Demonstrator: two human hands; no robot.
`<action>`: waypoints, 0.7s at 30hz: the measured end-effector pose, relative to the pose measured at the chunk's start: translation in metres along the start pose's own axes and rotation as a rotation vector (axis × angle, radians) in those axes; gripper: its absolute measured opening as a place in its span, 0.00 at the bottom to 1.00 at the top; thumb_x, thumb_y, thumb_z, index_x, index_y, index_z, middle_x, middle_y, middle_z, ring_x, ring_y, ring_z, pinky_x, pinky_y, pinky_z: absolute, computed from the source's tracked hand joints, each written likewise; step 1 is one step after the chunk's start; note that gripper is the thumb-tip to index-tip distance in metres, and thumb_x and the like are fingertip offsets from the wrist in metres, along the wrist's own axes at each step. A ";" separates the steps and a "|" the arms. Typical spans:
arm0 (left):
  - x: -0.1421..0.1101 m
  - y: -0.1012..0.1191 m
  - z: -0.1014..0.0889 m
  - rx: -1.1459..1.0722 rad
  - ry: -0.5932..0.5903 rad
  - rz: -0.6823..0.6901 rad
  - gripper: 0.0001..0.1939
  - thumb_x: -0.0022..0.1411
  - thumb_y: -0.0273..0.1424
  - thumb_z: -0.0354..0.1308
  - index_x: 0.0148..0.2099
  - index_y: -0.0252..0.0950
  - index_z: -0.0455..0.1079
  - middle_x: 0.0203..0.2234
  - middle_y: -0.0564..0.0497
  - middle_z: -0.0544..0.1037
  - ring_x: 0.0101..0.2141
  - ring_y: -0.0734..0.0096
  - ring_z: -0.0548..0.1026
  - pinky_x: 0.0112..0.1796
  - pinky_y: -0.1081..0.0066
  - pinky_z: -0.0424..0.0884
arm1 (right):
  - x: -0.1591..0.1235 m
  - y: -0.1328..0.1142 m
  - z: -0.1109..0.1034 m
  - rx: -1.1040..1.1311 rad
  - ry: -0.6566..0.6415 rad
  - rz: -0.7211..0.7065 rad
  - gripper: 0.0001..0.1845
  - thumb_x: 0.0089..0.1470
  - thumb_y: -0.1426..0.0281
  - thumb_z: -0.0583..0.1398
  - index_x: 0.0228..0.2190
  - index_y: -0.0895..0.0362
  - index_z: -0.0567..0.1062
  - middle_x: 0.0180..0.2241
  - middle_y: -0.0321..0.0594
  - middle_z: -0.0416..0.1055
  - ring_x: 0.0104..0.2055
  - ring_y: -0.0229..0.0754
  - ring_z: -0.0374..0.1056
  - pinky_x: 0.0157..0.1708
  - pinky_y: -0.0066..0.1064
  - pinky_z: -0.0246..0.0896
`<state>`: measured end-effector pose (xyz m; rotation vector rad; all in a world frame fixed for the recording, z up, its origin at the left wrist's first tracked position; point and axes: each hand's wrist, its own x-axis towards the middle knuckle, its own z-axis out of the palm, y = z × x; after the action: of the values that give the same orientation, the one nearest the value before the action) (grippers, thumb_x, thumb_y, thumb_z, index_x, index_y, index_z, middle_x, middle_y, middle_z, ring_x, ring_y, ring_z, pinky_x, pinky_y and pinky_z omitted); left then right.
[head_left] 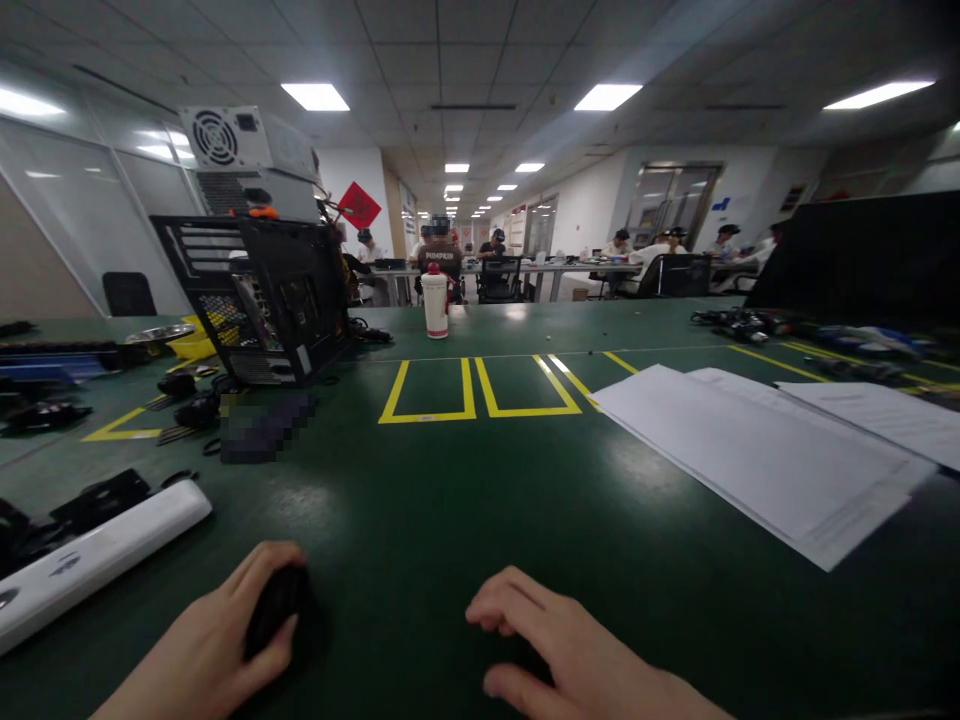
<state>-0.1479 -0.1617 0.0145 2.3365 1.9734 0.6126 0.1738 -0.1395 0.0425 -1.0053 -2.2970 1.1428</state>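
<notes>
Near the front of the green table [390, 520], my left hand [217, 625] is wrapped round a small black rounded object [277, 610] that looks like a computer mouse. The thumb lies along its near side and the fingers along its far side. To the right, my right hand [555, 640] hovers low over the table with curved fingers, thumb apart from them. Nothing shows in its grasp; a dark shadow lies under the palm. A long white device [105, 565] rests left of my left hand.
An open black computer case [262, 295] with a power supply [232, 140] on top stands back left. A white cup [435, 305] sits behind yellow tape outlines [427, 417]. Paper sheets [757, 450] lie at right, cables [739, 322] beyond. Several people sit at far tables.
</notes>
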 end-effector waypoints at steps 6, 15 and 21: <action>0.116 0.069 0.036 -0.134 -0.182 0.156 0.18 0.53 0.35 0.48 0.46 0.39 0.54 0.40 0.49 0.66 0.33 0.67 0.71 0.34 0.68 0.67 | 0.084 0.044 -0.021 0.264 0.191 0.074 0.17 0.46 0.66 0.57 0.40 0.58 0.66 0.39 0.42 0.66 0.40 0.39 0.65 0.40 0.32 0.61; 0.213 0.104 0.097 -0.154 -0.090 0.235 0.24 0.51 0.37 0.52 0.49 0.36 0.52 0.43 0.45 0.66 0.37 0.59 0.70 0.36 0.63 0.66 | 0.155 0.103 -0.056 0.594 0.497 0.181 0.13 0.45 0.69 0.58 0.35 0.60 0.66 0.32 0.41 0.68 0.34 0.38 0.67 0.39 0.35 0.62; 0.217 0.102 0.105 -0.158 -0.081 0.200 0.30 0.51 0.37 0.52 0.54 0.34 0.47 0.44 0.42 0.65 0.40 0.55 0.69 0.38 0.62 0.66 | 0.159 0.113 -0.064 0.632 0.458 0.152 0.10 0.44 0.69 0.58 0.32 0.60 0.68 0.30 0.40 0.68 0.31 0.35 0.66 0.36 0.33 0.63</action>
<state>0.0075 0.0484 0.0058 2.4355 1.6079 0.6455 0.1548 0.0588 -0.0060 -1.0491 -1.3906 1.3953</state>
